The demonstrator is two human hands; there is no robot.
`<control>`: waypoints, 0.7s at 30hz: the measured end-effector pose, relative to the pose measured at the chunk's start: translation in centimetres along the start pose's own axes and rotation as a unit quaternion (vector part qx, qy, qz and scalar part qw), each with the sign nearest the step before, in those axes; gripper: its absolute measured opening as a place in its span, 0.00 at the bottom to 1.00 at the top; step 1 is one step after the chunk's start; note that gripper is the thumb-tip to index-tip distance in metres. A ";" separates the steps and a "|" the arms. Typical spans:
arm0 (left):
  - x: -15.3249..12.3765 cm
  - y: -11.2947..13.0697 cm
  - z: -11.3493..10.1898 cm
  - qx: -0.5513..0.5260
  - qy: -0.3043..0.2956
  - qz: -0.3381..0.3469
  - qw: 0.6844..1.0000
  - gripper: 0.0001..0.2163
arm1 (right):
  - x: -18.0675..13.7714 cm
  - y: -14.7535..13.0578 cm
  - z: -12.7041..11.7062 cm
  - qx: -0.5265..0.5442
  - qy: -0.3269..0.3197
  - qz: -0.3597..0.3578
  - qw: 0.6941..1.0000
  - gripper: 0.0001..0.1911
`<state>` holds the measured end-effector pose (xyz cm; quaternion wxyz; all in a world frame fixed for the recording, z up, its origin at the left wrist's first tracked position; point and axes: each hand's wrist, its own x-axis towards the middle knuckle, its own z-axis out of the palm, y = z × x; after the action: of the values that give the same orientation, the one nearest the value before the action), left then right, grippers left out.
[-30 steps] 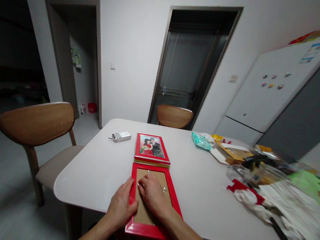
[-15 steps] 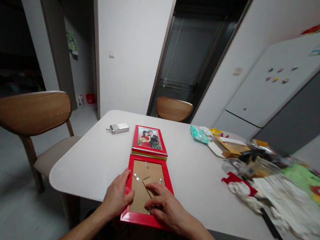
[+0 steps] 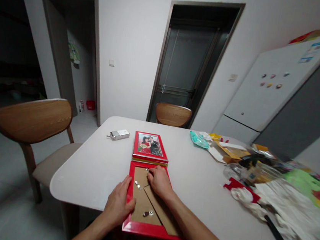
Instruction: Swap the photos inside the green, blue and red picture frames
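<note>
The face-down red frame lies at the table's near edge, just below a second framed photo. I judge it light and stiff, its glass fragile, best held by the side rails. My left hand lies flat on the left rail, gripping nothing; my right hand presses fingertips near a top clip.

I see a red frame with a plain brown backing board and silver clips on the white table. Beyond it lies another red frame; left, a brown wooden chair.
</note>
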<state>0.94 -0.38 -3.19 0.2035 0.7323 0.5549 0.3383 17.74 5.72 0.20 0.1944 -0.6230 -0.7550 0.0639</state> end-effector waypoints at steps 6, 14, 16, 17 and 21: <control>0.0 0.3 -0.1 0.019 -0.005 -0.008 1.000 0.28 | 0.4 -0.2 1.5 -0.027 0.032 -0.007 0.999 0.14; -0.1 0.2 0.0 0.031 0.001 -0.002 1.000 0.27 | -2.6 -0.3 0.1 0.096 -0.022 -0.113 0.989 0.13; -0.1 0.3 0.0 0.035 -0.001 0.001 0.999 0.27 | -3.6 -0.5 -0.1 0.121 -0.033 -0.132 0.983 0.13; -0.1 0.3 0.0 0.038 -0.003 0.002 0.999 0.27 | -3.9 -0.6 -0.1 0.121 -0.036 -0.135 0.983 0.13; -0.1 0.6 -0.3 0.042 -0.011 0.000 0.999 0.28 | -4.2 -0.8 0.1 0.105 -0.023 -0.134 0.985 0.12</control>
<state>1.13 -0.66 -2.62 0.1789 0.7439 0.5665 0.3062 17.63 1.51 -0.55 0.2480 -0.4905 -0.8252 0.1305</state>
